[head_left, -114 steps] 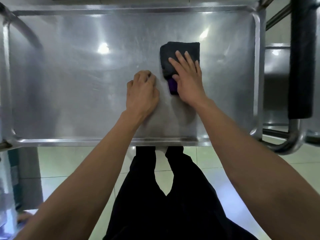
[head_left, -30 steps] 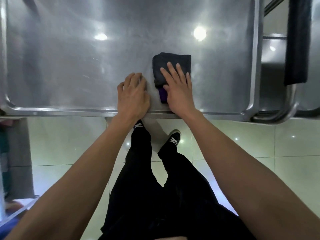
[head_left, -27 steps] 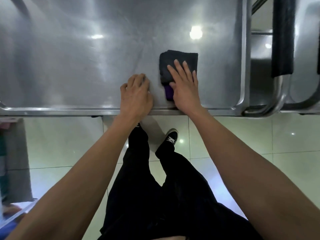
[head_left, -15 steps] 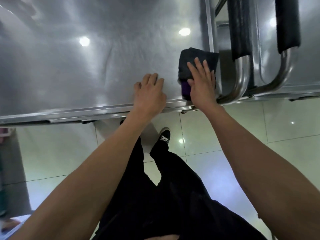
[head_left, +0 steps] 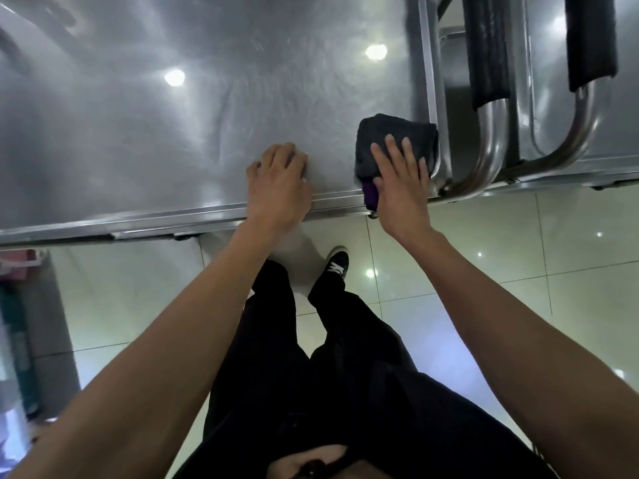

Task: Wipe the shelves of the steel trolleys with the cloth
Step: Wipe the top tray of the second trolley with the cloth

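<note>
A folded dark grey cloth (head_left: 390, 140) with a purple patch lies in the near right corner of the steel trolley's top shelf (head_left: 173, 133). My right hand (head_left: 401, 181) presses flat on the cloth with straight fingers, its heel over the shelf's front rim. My left hand (head_left: 276, 184) rests on the shelf near the front rim, its fingers bent with the tips on the steel and holding nothing.
A second steel trolley (head_left: 553, 140) stands tight against the right side, its two tubular handles with black foam grips (head_left: 487, 50) close to the cloth. Pale green floor tiles (head_left: 501, 254) lie below. My legs and one shoe (head_left: 337, 264) are under the shelf edge.
My right hand has slid the cloth rightward along the front of the shelf into the near right corner. My left hand has stayed near the front rim.
</note>
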### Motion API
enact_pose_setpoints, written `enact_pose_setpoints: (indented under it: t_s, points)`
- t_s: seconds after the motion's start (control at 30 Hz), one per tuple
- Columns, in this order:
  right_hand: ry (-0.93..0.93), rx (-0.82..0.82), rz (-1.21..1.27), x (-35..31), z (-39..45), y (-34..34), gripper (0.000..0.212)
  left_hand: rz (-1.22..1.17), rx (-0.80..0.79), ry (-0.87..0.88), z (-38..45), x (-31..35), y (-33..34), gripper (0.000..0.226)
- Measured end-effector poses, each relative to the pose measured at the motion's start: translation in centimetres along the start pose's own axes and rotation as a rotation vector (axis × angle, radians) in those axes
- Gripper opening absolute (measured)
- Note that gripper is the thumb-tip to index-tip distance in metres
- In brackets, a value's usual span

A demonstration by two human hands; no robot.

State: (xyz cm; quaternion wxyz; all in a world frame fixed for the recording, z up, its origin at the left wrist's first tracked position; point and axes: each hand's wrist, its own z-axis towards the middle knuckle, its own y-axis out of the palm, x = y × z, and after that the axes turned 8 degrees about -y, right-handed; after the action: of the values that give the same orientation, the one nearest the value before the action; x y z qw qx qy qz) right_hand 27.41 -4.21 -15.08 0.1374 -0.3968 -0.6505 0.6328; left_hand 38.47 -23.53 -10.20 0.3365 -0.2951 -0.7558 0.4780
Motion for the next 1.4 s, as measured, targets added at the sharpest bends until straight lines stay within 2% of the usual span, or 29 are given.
enact_pose_setpoints:
  t_s: [0.2,0.57,0.73,0.9,1.07,1.17,1.4]
  points:
    - [-0.119,-0.012,-0.051,-6.1,1.4,2.4,0.058,-0.021,0.023,-0.058,-0.3,-5.0,-1.0,0.039]
    - [-0.209,-0.020,-0.107,-17.4,3.6,6.7,0.064,-0.054,0.051,-0.089,1.2,-15.0,-2.5,0.040]
    - [-0.286,-0.064,-0.083,-22.6,5.5,8.3,0.075,-0.093,0.096,-0.116,2.3,-19.4,-3.7,0.039]
    - [-0.298,-0.068,-0.059,-26.2,7.7,9.1,0.081,-0.060,0.073,-0.089,2.9,-23.7,-4.3,0.042]
    - [-0.331,-0.054,-0.034,-24.9,8.2,7.7,0.074,-0.054,0.066,-0.038,3.2,-23.7,-4.7,0.043]
    - [-0.252,-0.030,-0.002,-22.8,7.8,6.3,0.070,-0.061,0.053,-0.006,3.6,-22.5,-4.8,0.043]
    - [-0.168,-0.063,0.006,-13.4,6.0,1.9,0.054,0.032,-0.058,0.101,6.2,-14.5,-4.4,0.046]
